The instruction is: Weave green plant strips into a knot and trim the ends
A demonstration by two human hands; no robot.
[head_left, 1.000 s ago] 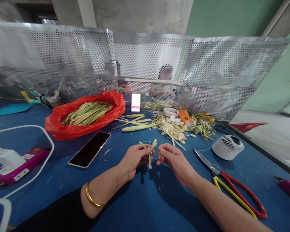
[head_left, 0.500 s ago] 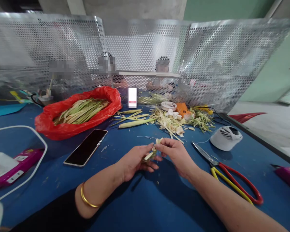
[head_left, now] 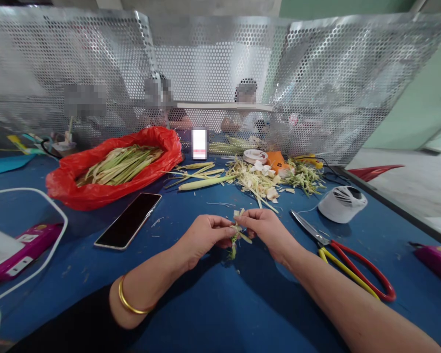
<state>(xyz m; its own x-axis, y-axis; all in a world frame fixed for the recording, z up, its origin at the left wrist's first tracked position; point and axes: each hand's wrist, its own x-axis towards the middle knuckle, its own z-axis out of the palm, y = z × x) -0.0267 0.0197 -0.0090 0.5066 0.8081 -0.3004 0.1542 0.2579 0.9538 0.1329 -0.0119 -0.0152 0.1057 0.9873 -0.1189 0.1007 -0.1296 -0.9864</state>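
Observation:
Between my hands is a small bundle of pale green plant strips (head_left: 234,247), its loose ends hanging below my fingers. My left hand (head_left: 209,236) pinches it from the left with thumb and fingers. From the right, my right hand (head_left: 266,228) pinches its upper part, fingertips close to the left thumb. Beyond my hands lies a heap of pale plant scraps (head_left: 255,182), with a long pale stalk (head_left: 204,184) to its left. Scissors with one red and one yellow handle (head_left: 347,260) lie right of my right hand.
A red plastic bag (head_left: 64,189) of long leaves stands at the left, near a dark phone (head_left: 128,220). At the right is a white thread spool (head_left: 341,206). Purple power strips (head_left: 25,250) flank the table, and a perforated metal screen (head_left: 213,59) runs behind.
My left fingers have closed in from spreading beneath the bundle to a pinch. The bundle now hangs more downward, its strips splayed. The view has tilted slightly.

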